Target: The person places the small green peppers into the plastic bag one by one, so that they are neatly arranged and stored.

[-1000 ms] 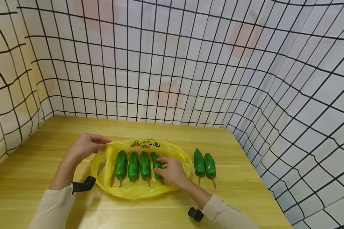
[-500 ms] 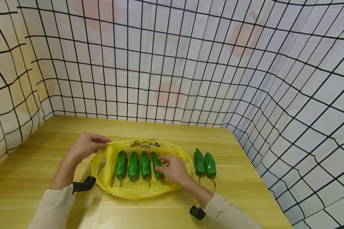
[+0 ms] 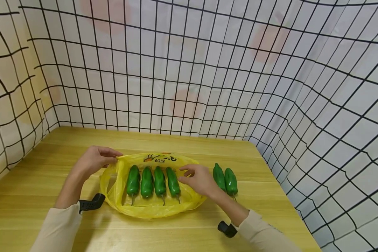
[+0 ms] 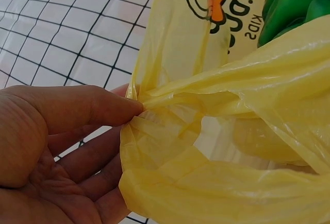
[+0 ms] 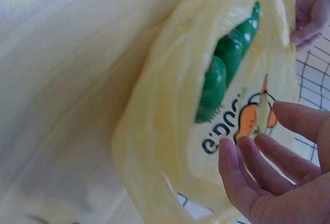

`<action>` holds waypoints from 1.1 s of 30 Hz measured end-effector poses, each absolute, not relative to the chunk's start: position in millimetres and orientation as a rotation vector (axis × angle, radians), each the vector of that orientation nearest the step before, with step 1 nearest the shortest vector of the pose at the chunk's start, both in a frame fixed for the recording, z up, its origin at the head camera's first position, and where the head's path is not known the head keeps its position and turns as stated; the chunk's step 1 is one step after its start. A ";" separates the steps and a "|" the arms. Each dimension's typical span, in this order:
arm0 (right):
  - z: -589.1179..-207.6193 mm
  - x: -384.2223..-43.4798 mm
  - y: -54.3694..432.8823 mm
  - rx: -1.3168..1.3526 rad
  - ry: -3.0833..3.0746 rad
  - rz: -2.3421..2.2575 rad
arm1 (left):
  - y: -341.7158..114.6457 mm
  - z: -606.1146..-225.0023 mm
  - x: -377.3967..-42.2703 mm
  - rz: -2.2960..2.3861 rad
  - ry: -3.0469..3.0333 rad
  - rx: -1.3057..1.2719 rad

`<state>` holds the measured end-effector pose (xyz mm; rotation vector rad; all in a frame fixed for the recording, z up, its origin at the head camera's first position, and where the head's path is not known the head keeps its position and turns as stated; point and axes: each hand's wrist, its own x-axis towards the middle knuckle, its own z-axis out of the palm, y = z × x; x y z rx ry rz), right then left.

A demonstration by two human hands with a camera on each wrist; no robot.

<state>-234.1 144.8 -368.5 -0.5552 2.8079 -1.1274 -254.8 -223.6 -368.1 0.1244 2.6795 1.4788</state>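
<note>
A yellow plastic bag [image 3: 148, 212] lies with its mouth spread wide on the table. Several green peppers [image 3: 146, 182] rest side by side in it, stems toward the person. My left hand [image 3: 93, 161] pinches the bag's upper left edge between thumb and forefinger, as the left wrist view shows at the bunched plastic [image 4: 165, 98]. Over the bag's right side hovers my right hand [image 3: 197, 179], fingers loosely bent and holding nothing. Its fingertips are just right of the rightmost pepper [image 3: 173, 182] in the bag; in the right wrist view the gap between thumb and fingers shows only bag behind it.
Two more green peppers [image 3: 231, 182] lie on the wooden table [image 3: 264, 210] to the right of the bag, one partly behind the right wrist. A white wall with a black grid [image 3: 163, 84] encloses the table at the back and sides.
My right hand has left the rightmost pepper in the bag and drawn back to the right, exposing more of that pepper. The left hand and the bag have stayed nearly still.
</note>
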 end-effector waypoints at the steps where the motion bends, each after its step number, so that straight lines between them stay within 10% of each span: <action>1: -366.4 -233.8 147.0 -0.549 2.815 -1.133 | -223.6 -368.2 -254.7 1.474 2.683 0.125; 33: -360.1 -249.5 235.3 -0.298 3.092 -1.112 | -223.4 -368.7 -256.9 1.437 2.699 0.128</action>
